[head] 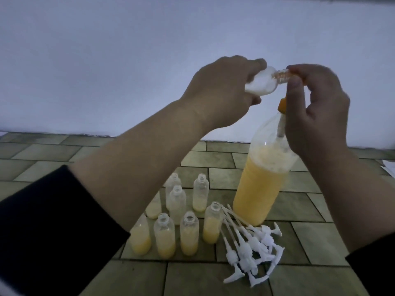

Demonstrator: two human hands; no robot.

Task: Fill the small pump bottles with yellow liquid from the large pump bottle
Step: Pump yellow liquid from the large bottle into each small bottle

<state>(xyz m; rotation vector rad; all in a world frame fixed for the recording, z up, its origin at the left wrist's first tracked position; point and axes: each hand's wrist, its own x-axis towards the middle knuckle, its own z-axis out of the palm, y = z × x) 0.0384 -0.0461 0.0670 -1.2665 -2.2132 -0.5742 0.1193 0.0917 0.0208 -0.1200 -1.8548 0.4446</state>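
Note:
The large pump bottle stands on the tiled floor, more than half full of yellow liquid. My right hand curls over its orange pump head and hides most of it. My left hand grips a small clear bottle, tilted almost flat, with its open neck against the orange nozzle by my right thumb. Several small bottles stand open on the floor below, most partly filled with yellow liquid.
A heap of white pump tops with long dip tubes lies right of the small bottles, in front of the large bottle. A pale wall rises behind the floor tiles. A white scrap shows at the right edge.

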